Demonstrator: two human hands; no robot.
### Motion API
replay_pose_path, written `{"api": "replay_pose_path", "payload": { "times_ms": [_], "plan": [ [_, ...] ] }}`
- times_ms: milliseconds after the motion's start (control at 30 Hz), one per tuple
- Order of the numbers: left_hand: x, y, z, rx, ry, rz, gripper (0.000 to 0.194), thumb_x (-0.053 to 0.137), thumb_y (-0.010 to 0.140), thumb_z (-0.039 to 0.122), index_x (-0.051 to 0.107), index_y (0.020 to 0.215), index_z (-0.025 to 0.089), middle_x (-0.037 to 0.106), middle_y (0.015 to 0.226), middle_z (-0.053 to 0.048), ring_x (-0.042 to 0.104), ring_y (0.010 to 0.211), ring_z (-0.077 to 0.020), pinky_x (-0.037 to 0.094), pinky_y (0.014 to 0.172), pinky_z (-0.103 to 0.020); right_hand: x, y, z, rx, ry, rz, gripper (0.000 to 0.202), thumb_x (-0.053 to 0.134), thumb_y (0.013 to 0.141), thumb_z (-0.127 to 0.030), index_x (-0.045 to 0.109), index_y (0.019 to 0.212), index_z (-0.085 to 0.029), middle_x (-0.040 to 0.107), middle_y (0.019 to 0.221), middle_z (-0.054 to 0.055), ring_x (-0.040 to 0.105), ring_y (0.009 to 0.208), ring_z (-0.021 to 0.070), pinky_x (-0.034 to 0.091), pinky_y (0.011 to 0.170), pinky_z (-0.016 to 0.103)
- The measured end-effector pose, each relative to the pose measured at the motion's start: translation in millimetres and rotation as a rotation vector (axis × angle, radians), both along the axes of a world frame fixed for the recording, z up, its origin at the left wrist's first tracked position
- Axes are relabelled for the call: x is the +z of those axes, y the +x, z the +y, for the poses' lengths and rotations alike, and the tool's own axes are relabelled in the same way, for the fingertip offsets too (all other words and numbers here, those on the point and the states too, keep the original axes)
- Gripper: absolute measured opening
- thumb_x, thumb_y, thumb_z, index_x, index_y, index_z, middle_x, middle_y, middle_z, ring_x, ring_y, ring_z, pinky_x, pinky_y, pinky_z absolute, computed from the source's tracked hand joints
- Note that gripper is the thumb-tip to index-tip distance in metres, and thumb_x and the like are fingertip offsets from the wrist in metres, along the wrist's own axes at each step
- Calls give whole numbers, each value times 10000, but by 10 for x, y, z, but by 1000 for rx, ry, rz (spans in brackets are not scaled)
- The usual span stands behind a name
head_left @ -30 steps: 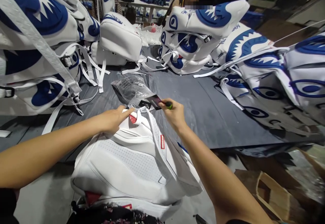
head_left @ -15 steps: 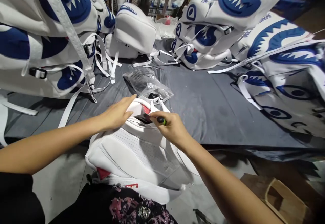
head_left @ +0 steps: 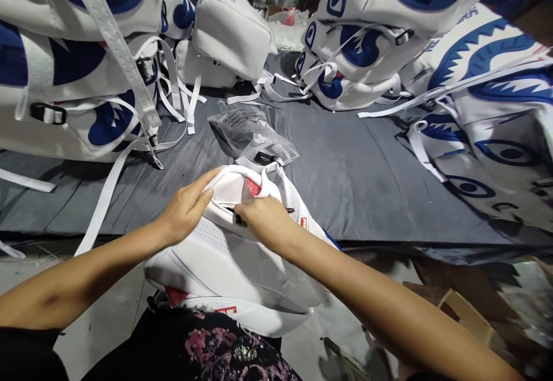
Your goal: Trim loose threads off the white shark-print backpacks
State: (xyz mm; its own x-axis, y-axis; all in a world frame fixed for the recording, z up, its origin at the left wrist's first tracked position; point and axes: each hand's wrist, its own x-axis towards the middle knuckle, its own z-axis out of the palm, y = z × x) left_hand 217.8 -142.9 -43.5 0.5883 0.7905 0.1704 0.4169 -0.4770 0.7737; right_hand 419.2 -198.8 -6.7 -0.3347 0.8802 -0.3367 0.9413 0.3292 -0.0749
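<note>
"What's biggest from your end?"
"I have the grey-covered table [head_left: 345, 197], with piled backpacks [head_left: 56, 76] left and far right."
"And the white backpack [head_left: 190, 277]?"
"Near edge, over the lap, directly under both hands. Clear plastic bag [head_left: 254, 130] just beyond its top."
"Hands?"
"My left hand [head_left: 185, 205] is clamped on the white backpack's rim, left side. My right hand [head_left: 270, 223] is curled at the opening; grip unclear."
"Smallest?"
"Red label [head_left: 253, 187] inside; dark item [head_left: 239, 218] at the right fingertips."
</note>
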Motion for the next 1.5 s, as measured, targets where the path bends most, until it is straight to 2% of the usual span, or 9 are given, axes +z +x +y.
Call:
{"api": "replay_pose_path", "payload": {
  "times_ms": [467,700,867,1000,1100,1167,1300,1400,1500],
  "plan": [
    [-16,10,-25,11,37,15,553,383,1003,354,448,1492,103,540,1504,-107,582,1318,-232,435,1174,-411,-26,-9,-6,32,7,13,217,518,955,-101,707,1038,-169,756,919,95,711,855,232,346,628,289],
    [-54,-18,-39,-12,62,-23,561,371,1018,380,447,1496,97,521,1519,-121,516,1395,-217,394,1209,-384,45,-160,-36,-64,169,77,256,468,982,-128,647,1164,-149,734,1028,112,695,833,218,373,626,292],
    [-129,-78,5,-12,76,7,552,322,1035,389,421,1513,133,524,1516,-120,519,1395,-213,418,1193,-402,-5,-328,225,44,163,256,200,537,975,-228,702,1063,-156,753,977,94,693,899,228,436,720,296],
    [-171,-61,47,-45,145,63,563,296,1041,397,388,1530,132,484,1548,-129,479,1430,-217,409,1200,-402,-2,-187,174,150,178,157,257,450,992,-159,681,1106,-150,740,1017,115,709,897,241,472,715,313],
    [-215,0,76,-34,161,75,573,287,1035,400,384,1533,132,490,1539,-142,493,1416,-236,420,1184,-414,0,50,-36,13,44,-60,276,433,963,-74,692,1050,-118,731,1041,173,722,940,277,501,731,333],
    [-239,25,108,-9,62,107,624,296,1022,434,331,1559,118,484,1538,-165,496,1412,-272,418,1173,-452,3,223,-177,-122,-30,-174,272,452,918,-16,702,994,-90,736,985,193,733,928,305,510,716,339],
    [-164,-16,111,-20,-257,231,883,635,826,541,340,1536,106,589,1429,-189,587,1297,-361,482,1073,-485,-10,489,-481,-279,8,-261,315,444,897,-1,677,1080,-108,740,1014,168,744,895,286,506,687,311],
    [62,-2,-41,-94,-299,242,732,728,748,408,510,1410,183,719,1232,-106,682,1129,-325,546,949,-420,-137,604,-883,-524,-69,5,240,451,929,-94,663,1028,-148,748,935,113,741,821,215,494,656,256],
    [374,212,-312,-247,-149,209,676,668,801,259,494,1452,206,695,1299,-108,673,1175,-288,541,974,-387,-293,679,-1417,-780,-553,537,218,527,865,-174,665,1034,-157,739,862,66,730,701,178,440,503,200]
  ]
}}
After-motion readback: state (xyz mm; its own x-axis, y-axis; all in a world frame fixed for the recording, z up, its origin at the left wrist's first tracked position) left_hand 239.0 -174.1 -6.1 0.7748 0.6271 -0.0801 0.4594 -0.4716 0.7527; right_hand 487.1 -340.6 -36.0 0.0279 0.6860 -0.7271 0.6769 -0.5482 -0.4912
